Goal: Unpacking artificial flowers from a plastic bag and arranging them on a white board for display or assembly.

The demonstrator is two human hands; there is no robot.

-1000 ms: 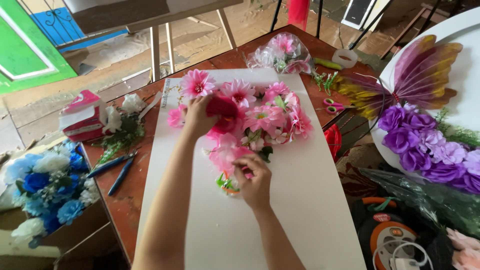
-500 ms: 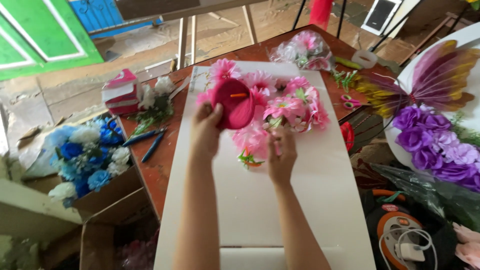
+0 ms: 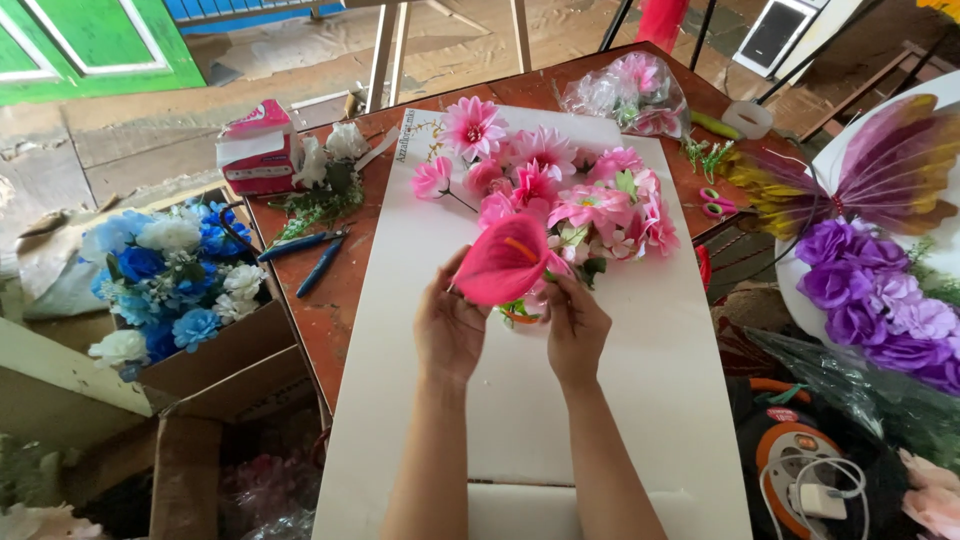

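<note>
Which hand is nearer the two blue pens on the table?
Left. The left hand holds the pink anthurium flower on the white board, on the side toward the blue pens; the right hand is farther away, beyond the left.

The left hand (image 3: 450, 325) and right hand (image 3: 575, 330) cover the stem of the pink anthurium (image 3: 505, 270), and its broad petal hides the fingertips behind it and the near flowers of the pink bouquet (image 3: 570, 195). The white board (image 3: 640, 420) conceals most of the tabletop (image 3: 330, 300) and runs off the bottom edge. The butterfly (image 3: 880, 170) and purple flowers (image 3: 880, 300) are cut by the right edge. The contents of the plastic bag (image 3: 630, 95) at the far edge are blurred.
</note>
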